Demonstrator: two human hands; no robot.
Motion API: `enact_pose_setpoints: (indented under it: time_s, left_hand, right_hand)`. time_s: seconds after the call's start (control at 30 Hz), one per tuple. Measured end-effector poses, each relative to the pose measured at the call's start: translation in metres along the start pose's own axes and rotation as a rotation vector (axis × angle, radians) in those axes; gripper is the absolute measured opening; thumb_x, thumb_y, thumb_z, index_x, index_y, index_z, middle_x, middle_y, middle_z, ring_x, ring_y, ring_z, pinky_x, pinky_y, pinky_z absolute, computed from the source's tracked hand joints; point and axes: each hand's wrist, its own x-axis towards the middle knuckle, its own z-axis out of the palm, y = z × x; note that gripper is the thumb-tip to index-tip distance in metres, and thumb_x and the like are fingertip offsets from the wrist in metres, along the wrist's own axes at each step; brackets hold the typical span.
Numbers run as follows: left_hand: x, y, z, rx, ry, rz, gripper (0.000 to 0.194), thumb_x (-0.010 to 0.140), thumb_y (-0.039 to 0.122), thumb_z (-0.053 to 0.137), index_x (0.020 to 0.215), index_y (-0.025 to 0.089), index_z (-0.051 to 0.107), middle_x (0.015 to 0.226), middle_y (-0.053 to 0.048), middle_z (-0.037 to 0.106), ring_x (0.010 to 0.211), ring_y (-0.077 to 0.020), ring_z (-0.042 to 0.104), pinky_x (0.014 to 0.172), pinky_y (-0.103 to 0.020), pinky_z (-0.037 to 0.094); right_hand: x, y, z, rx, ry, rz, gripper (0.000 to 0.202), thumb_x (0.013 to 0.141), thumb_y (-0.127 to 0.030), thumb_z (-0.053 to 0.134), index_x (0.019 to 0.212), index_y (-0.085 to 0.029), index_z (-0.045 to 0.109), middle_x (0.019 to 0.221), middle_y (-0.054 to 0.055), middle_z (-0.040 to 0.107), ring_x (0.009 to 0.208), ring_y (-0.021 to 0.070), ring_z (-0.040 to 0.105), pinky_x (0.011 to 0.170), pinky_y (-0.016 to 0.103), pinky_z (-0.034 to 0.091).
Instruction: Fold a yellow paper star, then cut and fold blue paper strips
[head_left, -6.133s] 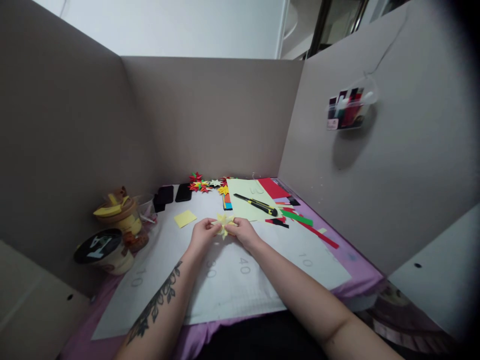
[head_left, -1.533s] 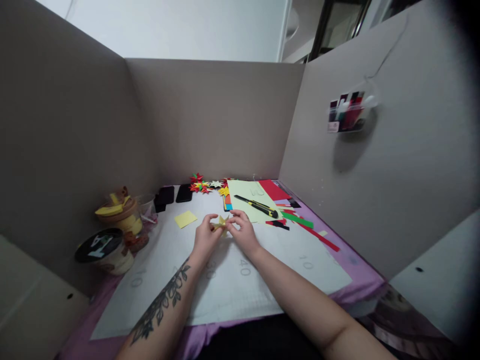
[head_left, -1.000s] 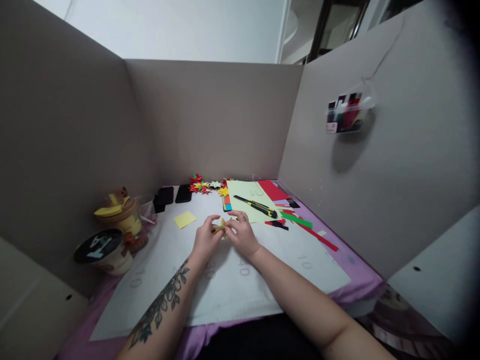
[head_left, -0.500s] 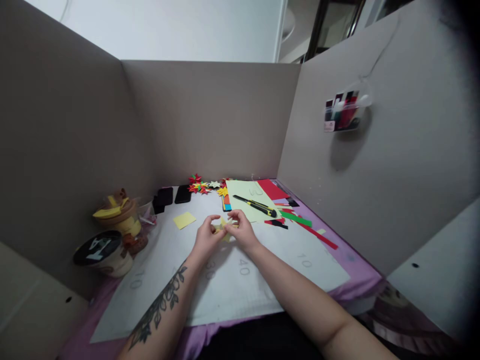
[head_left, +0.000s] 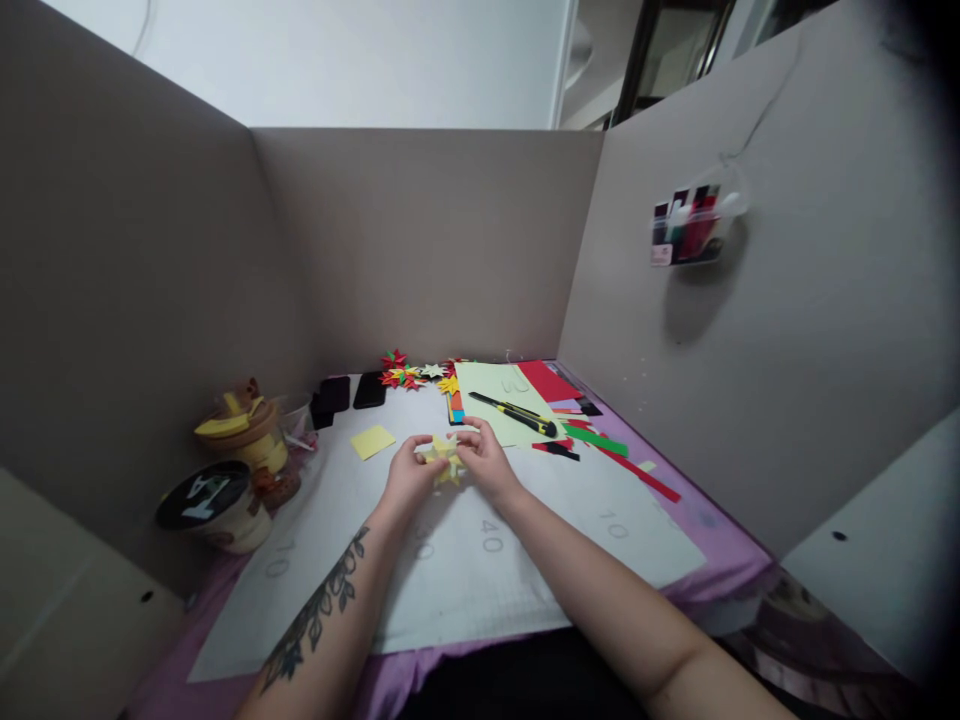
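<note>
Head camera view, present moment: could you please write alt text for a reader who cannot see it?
Two bare hands, left and right, hold a pale yellow folded-paper star above a white sheet. Beyond lie a yellow paper square, colourful paper stars, and a black-and-yellow cutter on pale green paper.

The near part of the white sheet (head_left: 465,590) offered open room on both sides of the forearms. Farther right, a black and yellow cutter (head_left: 517,414) lay across the pale green paper (head_left: 491,385), with paper strips (head_left: 596,438) beyond its right end. Two tubs (head_left: 214,505) (head_left: 244,430) blocked the left edge, and folded stars (head_left: 403,376) stood along the far side.
</note>
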Motion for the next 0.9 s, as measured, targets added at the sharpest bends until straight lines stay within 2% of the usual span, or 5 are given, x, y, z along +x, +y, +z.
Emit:
enact_pose_setpoints:
  time_s: [0.07, 0.17, 0.33, 0.5, 0.9]
  left_hand:
    - [0.001, 0.001, -0.001, -0.079, 0.037, -0.027, 0.052, 0.06, 0.025, 0.072, 0.106, 0.014, 0.051, 0.052, 0.01, 0.043, 0.043, -0.0071, 0.044, 0.045, -0.018, 0.033]
    - [0.002, 0.003, -0.001, -0.231, 0.026, -0.082, 0.061, 0.057, 0.027, 0.076, 0.109, 0.012, 0.048, 0.061, 0.005, 0.054, 0.051, -0.0084, 0.051, 0.052, -0.02, 0.039]
    - [-0.001, 0.007, -0.002, -0.424, -0.116, -0.155, 0.07, 0.059, 0.03, 0.078, 0.118, 0.014, 0.044, 0.071, 0.0, 0.061, 0.058, -0.0107, 0.058, 0.059, -0.023, 0.044]
    - [-0.001, 0.004, -0.005, -0.307, -0.115, -0.166, 0.07, 0.061, 0.025, 0.076, 0.122, 0.012, 0.045, 0.058, 0.006, 0.053, 0.05, -0.0091, 0.054, 0.052, -0.02, 0.041]
    - [0.003, -0.007, -0.005, -0.212, -0.137, -0.096, 0.083, 0.062, 0.034, 0.077, 0.133, 0.008, 0.042, 0.06, 0.004, 0.055, 0.052, -0.0095, 0.052, 0.056, -0.022, 0.043]
  right_hand:
    - [0.0, 0.001, 0.001, 0.007, -0.004, 0.02, 0.053, 0.065, -0.021, 0.065, 0.113, -0.024, 0.042, 0.098, 0.002, 0.062, 0.075, 0.0135, 0.062, 0.068, 0.028, 0.05]
    - [-0.001, 0.002, 0.003, 0.005, -0.041, 0.097, 0.055, 0.062, -0.023, 0.067, 0.111, -0.023, 0.042, 0.086, -0.001, 0.062, 0.066, 0.0136, 0.061, 0.061, 0.027, 0.049]
    - [0.0, 0.0, 0.002, -0.032, 0.025, 0.102, 0.044, 0.063, -0.019, 0.06, 0.103, -0.023, 0.043, 0.063, -0.009, 0.055, 0.05, 0.0102, 0.051, 0.052, 0.023, 0.041]
    - [0.001, 0.0, -0.006, -0.091, 0.025, 0.06, 0.04, 0.066, -0.02, 0.058, 0.103, -0.023, 0.045, 0.055, -0.012, 0.045, 0.048, 0.0095, 0.046, 0.051, 0.022, 0.037]
    - [-0.002, -0.007, -0.007, -0.189, 0.034, 0.045, 0.037, 0.066, -0.025, 0.063, 0.1, -0.02, 0.049, 0.055, -0.009, 0.052, 0.052, 0.0113, 0.048, 0.057, 0.025, 0.039]
